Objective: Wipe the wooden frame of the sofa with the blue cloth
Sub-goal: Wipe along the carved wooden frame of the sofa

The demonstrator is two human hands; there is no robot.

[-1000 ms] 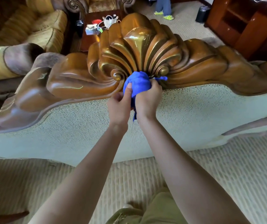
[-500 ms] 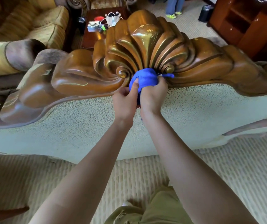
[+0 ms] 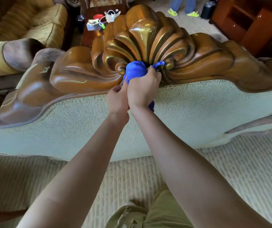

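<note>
The sofa's carved wooden frame (image 3: 189,63) runs across the view, with a glossy shell-shaped crest at its centre above the pale upholstered back. A bunched blue cloth (image 3: 136,70) presses against the base of the shell, between its two small scrolls. My right hand (image 3: 143,91) grips the cloth from below, and a loose end hangs beside the wrist. My left hand (image 3: 118,99) sits right against the right hand with its fingers curled onto the cloth's lower left edge.
The sofa back's pale fabric (image 3: 197,116) fills the middle. Behind it stand a striped yellow sofa (image 3: 38,28), a dark coffee table (image 3: 95,23) with small items, a wooden cabinet (image 3: 253,22) and a person's feet in yellow sandals (image 3: 183,13). Ribbed carpet lies below.
The view shifted slightly, so the frame and hands sit a little further right. Both hands stayed on the cloth at the base of the shell, and my left hand slid lower.
</note>
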